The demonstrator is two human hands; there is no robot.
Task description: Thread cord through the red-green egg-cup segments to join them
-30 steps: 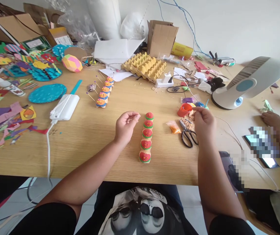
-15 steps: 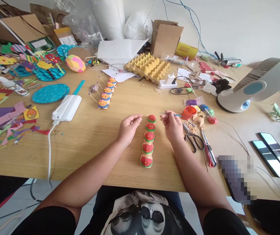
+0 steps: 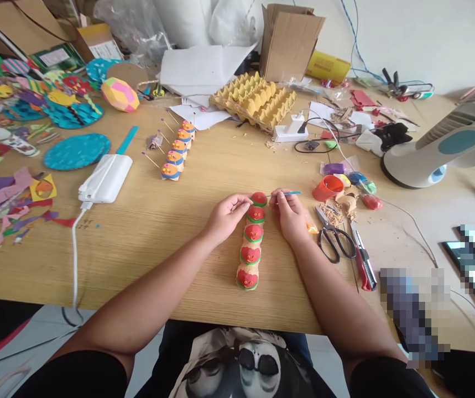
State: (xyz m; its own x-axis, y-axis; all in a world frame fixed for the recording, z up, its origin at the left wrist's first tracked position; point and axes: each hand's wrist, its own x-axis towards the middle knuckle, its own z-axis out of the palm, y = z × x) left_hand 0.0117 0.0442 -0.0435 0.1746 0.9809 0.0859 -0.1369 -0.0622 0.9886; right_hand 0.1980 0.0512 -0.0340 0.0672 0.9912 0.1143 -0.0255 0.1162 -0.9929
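Pale wall (image 3: 423, 44), table (image 3: 137, 226) under hands (image 3: 226, 218)

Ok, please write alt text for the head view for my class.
A person's right hand holds a thin blue tool, its tip near the far end of a row of five red-topped bumps, the left hand close on the other side. Scissors lie to the right; an orange and blue row sits back left.

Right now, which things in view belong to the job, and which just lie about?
Likely in use: blue-handled tool in right hand; red-topped five-cup strip beside left hand.

Apparently lying about: scissors, utility knife, power bank, yellow egg tray, desk fan.
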